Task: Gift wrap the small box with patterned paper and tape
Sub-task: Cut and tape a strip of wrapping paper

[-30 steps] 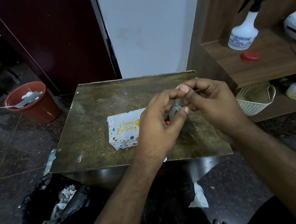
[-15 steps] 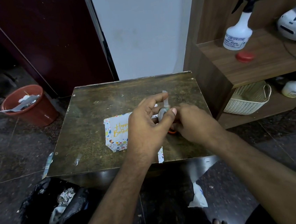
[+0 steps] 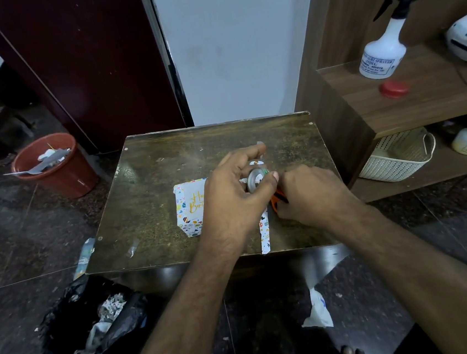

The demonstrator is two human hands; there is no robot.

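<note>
A small box wrapped in white "Happy Birthday" paper lies near the middle of the dark table, partly hidden by my left hand. My left hand holds a small roll of clear tape between thumb and fingers, with a pulled tape end sticking up past the forefinger. My right hand is down on the table, its fingers curled round orange-handled scissors, mostly hidden. A strip of patterned paper reaches the front edge.
A red bucket with scraps stands on the floor at the left. A black rubbish bag sits by the table's front left. Right of the table, a wooden shelf carries a spray bottle, a red lid and a white basket.
My right hand left the tape end and dropped to the table onto the orange scissors. My left hand kept hold of the roll and lowered over the box.
</note>
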